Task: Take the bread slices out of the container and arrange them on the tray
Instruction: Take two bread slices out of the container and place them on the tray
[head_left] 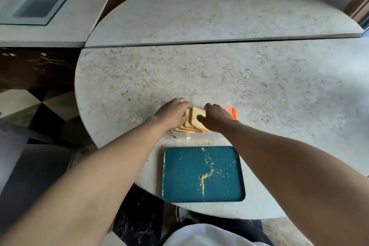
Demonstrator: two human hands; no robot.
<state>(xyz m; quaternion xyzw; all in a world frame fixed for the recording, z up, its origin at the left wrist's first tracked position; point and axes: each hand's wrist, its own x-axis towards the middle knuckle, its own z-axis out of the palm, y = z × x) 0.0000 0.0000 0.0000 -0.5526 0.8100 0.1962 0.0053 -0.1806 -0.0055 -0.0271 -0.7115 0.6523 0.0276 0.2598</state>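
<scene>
A clear plastic container [180, 135] sits on the stone table, just beyond the teal tray [219, 185]. Several bread slices [192, 120] stand leaning in a row inside it. My left hand [172, 114] is at the left end of the row, fingers curled around the slices. My right hand [214, 117] grips the rearmost slice from the right, thumb pressed on its face. The tray holds only scattered crumbs [205, 177]. The container's far side is hidden behind my hands.
An orange lid or clip [231, 112] lies beside the container on the right. The round marble table [279, 86] stretches far and right. A counter with a glass-topped inset [40, 4] stands at the back left. The table edge drops off to the left.
</scene>
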